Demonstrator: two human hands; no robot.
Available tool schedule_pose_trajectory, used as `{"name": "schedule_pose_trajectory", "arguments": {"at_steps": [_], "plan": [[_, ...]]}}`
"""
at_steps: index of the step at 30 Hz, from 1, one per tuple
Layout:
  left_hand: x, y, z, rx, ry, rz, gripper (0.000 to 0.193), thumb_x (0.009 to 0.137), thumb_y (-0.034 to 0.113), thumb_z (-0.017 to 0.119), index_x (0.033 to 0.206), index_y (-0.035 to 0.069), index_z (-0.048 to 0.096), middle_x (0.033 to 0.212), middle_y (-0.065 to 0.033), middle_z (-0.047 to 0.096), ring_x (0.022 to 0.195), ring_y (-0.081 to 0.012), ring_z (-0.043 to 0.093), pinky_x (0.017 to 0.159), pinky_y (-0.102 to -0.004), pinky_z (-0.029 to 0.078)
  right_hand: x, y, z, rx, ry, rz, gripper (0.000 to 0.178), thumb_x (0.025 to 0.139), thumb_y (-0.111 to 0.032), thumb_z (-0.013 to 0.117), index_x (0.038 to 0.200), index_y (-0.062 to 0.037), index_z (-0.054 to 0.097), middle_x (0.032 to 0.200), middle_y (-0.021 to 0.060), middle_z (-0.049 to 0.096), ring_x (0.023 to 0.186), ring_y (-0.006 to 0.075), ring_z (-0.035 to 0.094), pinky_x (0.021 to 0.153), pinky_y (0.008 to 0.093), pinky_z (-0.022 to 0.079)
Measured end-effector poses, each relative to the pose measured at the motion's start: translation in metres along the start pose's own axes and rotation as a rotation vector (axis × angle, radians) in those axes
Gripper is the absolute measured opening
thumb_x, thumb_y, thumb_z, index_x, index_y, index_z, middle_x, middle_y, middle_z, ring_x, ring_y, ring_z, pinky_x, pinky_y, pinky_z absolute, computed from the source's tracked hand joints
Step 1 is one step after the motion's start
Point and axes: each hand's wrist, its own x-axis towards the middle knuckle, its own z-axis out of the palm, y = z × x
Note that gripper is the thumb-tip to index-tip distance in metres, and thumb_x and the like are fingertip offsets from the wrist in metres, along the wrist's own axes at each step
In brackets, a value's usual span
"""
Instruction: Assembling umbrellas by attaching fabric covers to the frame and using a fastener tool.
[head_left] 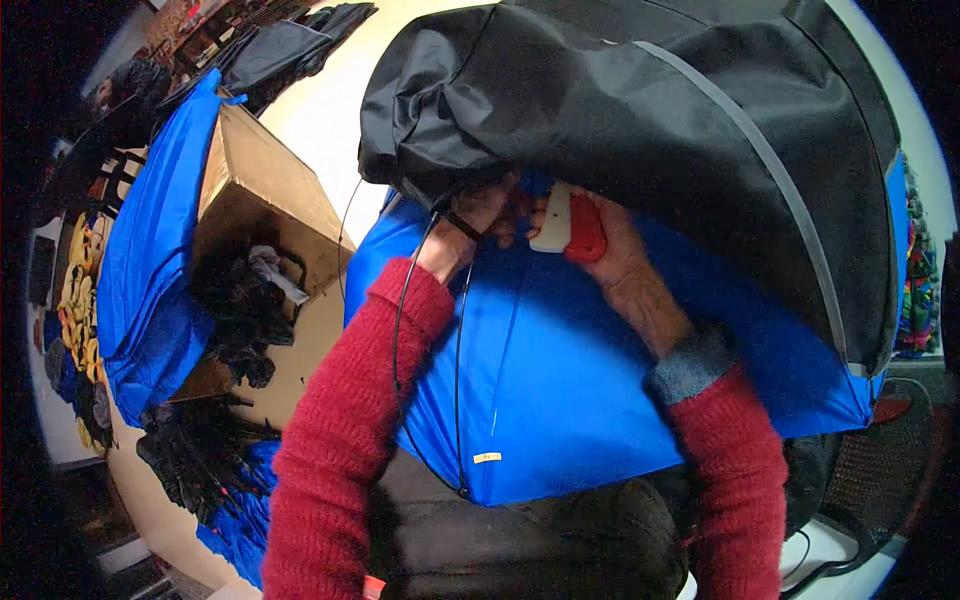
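Observation:
A large sheet of black fabric (600,110) with a grey trim strip is bunched over bright blue fabric (560,400) on my lap. Under its lower edge, my left hand (478,215) has its fingers curled in, partly hidden in shadow; what they pinch does not show clearly. A black band circles that wrist. My right hand (615,240) is closed round a red-and-white hand-held tool (572,225) with rounded ends, close beside the left fingers. Thin black cord (460,390) hangs in a loop past my left wrist to the blue fabric's near corner.
To the left stands an open cardboard box (275,170) with blue fabric (155,270) draped over its side and dark items inside. Black strips (205,450) lie below it. Yellow pieces (80,310) are piled at far left. A dark mesh chair (885,465) stands at right.

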Motion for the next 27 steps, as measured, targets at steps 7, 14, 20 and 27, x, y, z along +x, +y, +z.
{"name": "schedule_pose_trajectory", "arguments": {"at_steps": [7, 14, 20, 27], "plan": [[-0.004, 0.006, 0.003, -0.079, -0.124, 0.064, 0.033, 0.089, 0.042, 0.047, 0.081, 0.011, 0.052, 0.063, -0.005, 0.055, 0.043, -0.0141, 0.045, 0.038, -0.027, 0.034, 0.019, -0.001, -0.01, 0.014, -0.008, 0.001, 0.028, 0.089, -0.026, 0.044, 0.104, -0.0037, 0.048, 0.087, 0.0179, 0.058, 0.075, 0.0315, 0.061, 0.067, 0.0448, 0.052], [-0.018, 0.014, 0.019, 0.049, 0.118, 0.235, 0.037, 0.087, 0.043, 0.049, 0.069, 0.012, 0.049, 0.057, 0.0004, 0.044, 0.044, -0.0118, 0.041, 0.039, -0.0266, 0.032, 0.02, -0.006, -0.011, 0.018, 0.067, 0.076, 0.028, 0.082, -0.026, 0.054, 0.101, -0.0053, 0.049, 0.078, 0.0127, 0.059, 0.062, 0.0242, 0.059, 0.055, 0.0369, 0.052], [-0.028, 0.047, 0.017, 0.023, 0.022, 0.219, 0.036, 0.086, 0.043, 0.051, 0.068, 0.012, 0.048, 0.056, 0.0009, 0.043, 0.043, -0.0115, 0.039, 0.04, -0.0272, 0.034, -0.008, -0.025, 0.012, -0.043, -0.006, -0.03, 0.029, 0.079, -0.025, 0.057, 0.1, -0.0062, 0.048, 0.076, 0.0107, 0.058, 0.061, 0.0222, 0.059, 0.056, 0.0368, 0.052], [-0.112, 0.069, 0.043, -0.585, -0.157, 0.029, 0.034, 0.09, 0.04, 0.045, 0.101, 0.007, 0.044, 0.07, -0.003, 0.048, 0.054, -0.0144, 0.046, 0.047, -0.0312, 0.041, -0.134, -0.023, 0.042, 0.164, 0.115, 0.125, 0.029, 0.077, -0.018, 0.055, 0.1, -0.0012, 0.049, 0.082, 0.0145, 0.06, 0.071, 0.0259, 0.062, 0.067, 0.0414, 0.053]]}}
